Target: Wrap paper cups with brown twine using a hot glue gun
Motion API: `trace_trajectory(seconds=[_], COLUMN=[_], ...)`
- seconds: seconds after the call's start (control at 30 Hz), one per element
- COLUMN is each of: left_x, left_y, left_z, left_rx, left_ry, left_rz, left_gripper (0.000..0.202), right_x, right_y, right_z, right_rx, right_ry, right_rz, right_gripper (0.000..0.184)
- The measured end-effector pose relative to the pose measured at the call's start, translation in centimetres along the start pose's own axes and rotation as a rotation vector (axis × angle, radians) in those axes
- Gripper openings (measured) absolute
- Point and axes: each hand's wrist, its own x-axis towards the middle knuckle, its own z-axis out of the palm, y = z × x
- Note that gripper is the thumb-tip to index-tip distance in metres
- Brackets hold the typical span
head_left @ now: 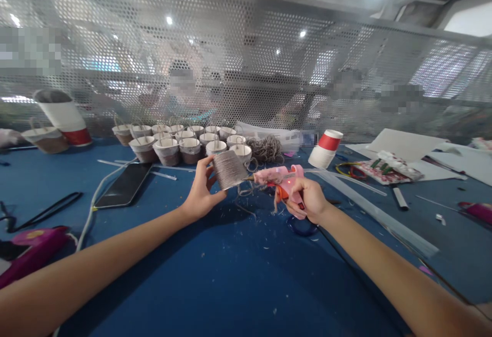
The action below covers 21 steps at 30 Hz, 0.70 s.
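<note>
Tilted on its side, a paper cup wrapped in grey-brown twine (229,171) is gripped by my left hand (203,187), thumb below and fingers behind. My right hand (309,201) is closed round the handle of a pink hot glue gun (274,175) with an orange trigger. The gun's nozzle points left and meets, or nearly meets, the edge of the twine-covered cup; I cannot tell which. Loose twine hangs beneath the nozzle. Just beyond lies a tangled heap of twine (265,149). Blue-handled scissors (302,225) rest partly under my right hand.
Several small cups with twine handles (167,151) stand in rows behind my left hand. A black phone (125,185) lies to the left, near a white cable (89,219). Stacked paper cups (326,149) stand at the right. Clear glue sticks (374,214) and scraps litter the blue table (215,285).
</note>
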Motion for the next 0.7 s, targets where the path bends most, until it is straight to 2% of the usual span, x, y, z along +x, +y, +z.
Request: trace_trajectory(seconds=[0.17, 0.3, 0.53, 0.7], left_x=[-0.04, -0.09, -0.10, -0.14], left_y=[-0.05, -0.02, 0.02, -0.07], left_z=[-0.03, -0.08, -0.09, -0.02], left_rx=[0.025, 0.031, 0.036, 0.004], left_ry=[-0.014, -0.023, -0.035, -0.026], left_rz=[-0.002, 0.004, 0.001, -0.005], left_gripper=[0.075, 0.075, 0.076, 0.075], right_x=[0.04, 0.02, -0.09, 0.05], right_y=[0.46, 0.82, 0.77, 0.95], right_z=[-0.04, 0.26, 0.70, 0.37], right_rx=[0.014, 0.038, 0.012, 0.048], right_ry=[-0.004, -0.005, 0.020, 0.032], right_rz=[0.003, -0.051, -0.027, -0.037], right_gripper=[0.019, 0.022, 0.019, 0.024])
